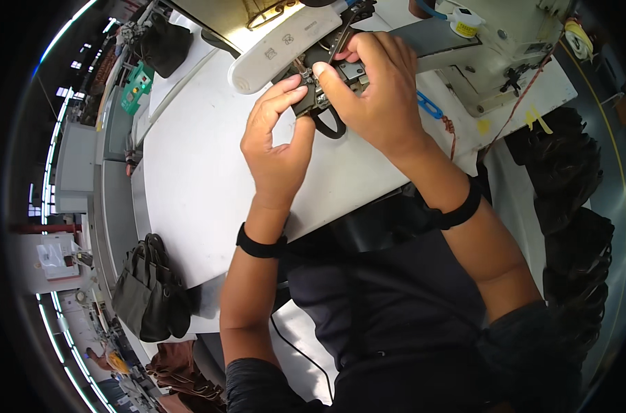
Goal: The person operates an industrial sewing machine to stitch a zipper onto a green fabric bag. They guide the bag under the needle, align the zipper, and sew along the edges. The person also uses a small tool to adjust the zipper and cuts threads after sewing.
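My left hand [275, 138] has its fingers curled at a dark leather piece [303, 105] on the sewing machine's plate, gripping its near edge. My right hand [378, 103] bends over the same work, thumb beside the presser foot [306, 72], fingers closed on a dark strip whose full shape is hidden. A dark strap loop [332, 131] hangs below the plate between my hands. Just above them is the machine's white elongated housing [271, 55], with a lit area behind it. Right of my right hand lies a blue plastic tool [428, 104] with a reddish cord.
The white tabletop [189, 172] curves around me. Black bags [151, 289] sit at its near-left edge, another dark bundle [165, 45] at back left beside a green box [137, 88]. Piles of dark pieces [574, 261] are at my right, by the machine's grey body [492, 76].
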Action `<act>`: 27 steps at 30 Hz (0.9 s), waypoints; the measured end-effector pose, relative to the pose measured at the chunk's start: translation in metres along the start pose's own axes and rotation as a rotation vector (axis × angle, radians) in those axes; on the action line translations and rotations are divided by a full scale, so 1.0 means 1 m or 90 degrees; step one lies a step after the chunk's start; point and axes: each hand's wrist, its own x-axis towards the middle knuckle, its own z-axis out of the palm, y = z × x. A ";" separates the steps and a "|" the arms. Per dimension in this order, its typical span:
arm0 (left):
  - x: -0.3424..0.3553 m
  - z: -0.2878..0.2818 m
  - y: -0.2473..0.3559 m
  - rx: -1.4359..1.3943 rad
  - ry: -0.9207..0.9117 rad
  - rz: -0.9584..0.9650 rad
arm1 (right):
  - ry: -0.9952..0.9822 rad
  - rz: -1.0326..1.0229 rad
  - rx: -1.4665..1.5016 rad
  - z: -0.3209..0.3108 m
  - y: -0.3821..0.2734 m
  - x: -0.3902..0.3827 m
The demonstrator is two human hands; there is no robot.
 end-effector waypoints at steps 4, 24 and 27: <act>-0.003 0.005 0.009 0.182 0.041 0.076 | 0.014 -0.044 -0.021 -0.014 -0.006 -0.004; -0.003 0.000 0.020 0.156 0.057 0.115 | -0.154 0.711 0.695 -0.027 -0.054 -0.024; -0.003 -0.001 0.020 0.149 0.044 0.136 | -0.168 0.692 0.686 -0.027 -0.053 -0.024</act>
